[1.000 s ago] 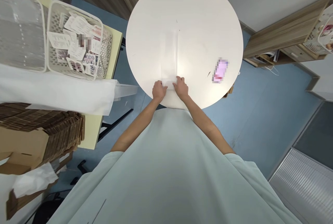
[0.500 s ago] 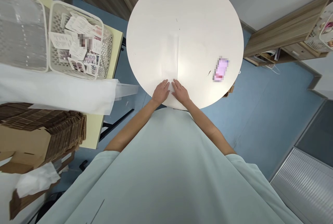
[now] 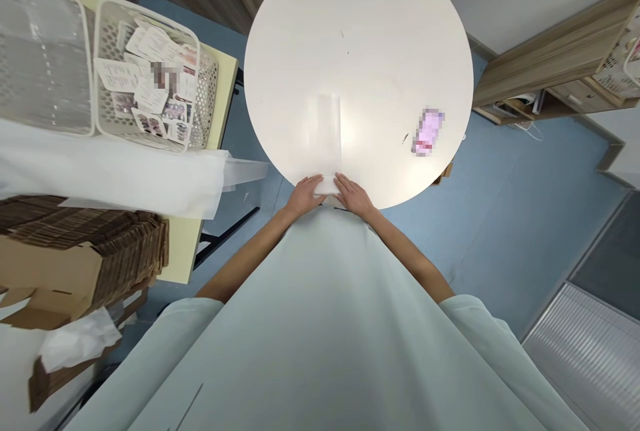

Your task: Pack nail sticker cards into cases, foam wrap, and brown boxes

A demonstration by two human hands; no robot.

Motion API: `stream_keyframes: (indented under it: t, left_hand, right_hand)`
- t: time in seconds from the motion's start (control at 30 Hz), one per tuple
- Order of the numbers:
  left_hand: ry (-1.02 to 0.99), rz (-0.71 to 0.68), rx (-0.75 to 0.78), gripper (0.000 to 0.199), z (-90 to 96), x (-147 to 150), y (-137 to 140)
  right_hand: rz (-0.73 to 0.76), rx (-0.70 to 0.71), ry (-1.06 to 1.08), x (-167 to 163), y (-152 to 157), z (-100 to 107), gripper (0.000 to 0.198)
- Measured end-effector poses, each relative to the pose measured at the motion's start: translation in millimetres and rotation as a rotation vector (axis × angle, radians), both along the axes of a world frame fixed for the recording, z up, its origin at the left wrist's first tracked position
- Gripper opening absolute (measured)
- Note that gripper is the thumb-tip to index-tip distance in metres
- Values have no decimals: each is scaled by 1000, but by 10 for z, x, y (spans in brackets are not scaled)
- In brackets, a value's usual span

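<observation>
A thin translucent white sheet (image 3: pixel 329 131) lies as a narrow strip on the round white table, pointing away from my body. Its near end forms a small white roll or folded bundle (image 3: pixel 327 185) close to the table's front edge. My left hand (image 3: pixel 304 196) grips the left end of this bundle, fingers bent over it and thumb on the near side. At the right end, my right hand (image 3: pixel 355 196) holds it in the same way. Whether anything is wrapped inside the bundle cannot be seen.
On the round table (image 3: pixel 400 24), a blurred pink-purple phone-like object (image 3: pixel 428 132) lies at the right. A side table (image 3: pixel 179 251) at the left carries a white basket (image 3: pixel 197 41) of printed cards, white sheeting (image 3: pixel 150 174) and stacked cardboard (image 3: pixel 130 251). A wooden cabinet (image 3: pixel 545 77) stands right.
Both hands have moved nearer my body, the white bundle between them now plainly visible. The strip's far end has also come closer to me. The pink-purple object stays in place on the table.
</observation>
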State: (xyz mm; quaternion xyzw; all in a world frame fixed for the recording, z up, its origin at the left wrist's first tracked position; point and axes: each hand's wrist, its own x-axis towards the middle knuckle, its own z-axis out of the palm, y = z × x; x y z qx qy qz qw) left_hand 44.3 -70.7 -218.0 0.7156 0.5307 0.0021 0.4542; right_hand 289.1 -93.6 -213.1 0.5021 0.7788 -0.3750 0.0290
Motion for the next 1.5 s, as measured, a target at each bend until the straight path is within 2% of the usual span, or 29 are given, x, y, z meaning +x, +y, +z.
stream_keyframes:
  t: [0.17,0.3,0.4,0.57,0.6,0.7,0.8,0.9,1.0,1.23,1.37,1.5]
  left_hand:
    - [8,181,-51,43,-21,18,210]
    - [166,332,-122,39,-91,90,397]
    - [208,351,-112,40,-138,159,513]
    - [279,362,-154,24,-94,257,599]
    - [274,374,-139,27,-78,272,600]
    - [200,345,20,54,-53,307,592]
    - [66,171,139,58,-82,320,590]
    - [-8,35,136,58,-124,299,581]
    - [9,-6,127,59,-129,244,518]
    - [48,-131,106,67,-48,101,136]
    - [49,-104,86,71,-53,72,66]
    - [28,29,73,58,-46,86,241]
  right_hand:
    - [-113,-21,-57,-96,253,39,51]
    - [-262,-29,-116,-201,469,48,52]
    - [-362,-32,-125,-243,634,7,52]
    - [-453,-21,-181,-279,854,-67,44]
    - [-454,5,-185,-292,880,-69,42]
    - [-425,89,-171,-344,924,-47,36]
    - [-354,107,-176,-388,935,-3,34]
    - [-242,77,-178,-378,887,16,41]
    - [-160,89,-128,-302,729,-21,41]
    - [-55,61,-38,-105,181,-171,57]
    - [-16,58,-11,-64,116,-165,56]
    - [-46,47,23,-49,295,-109,56]
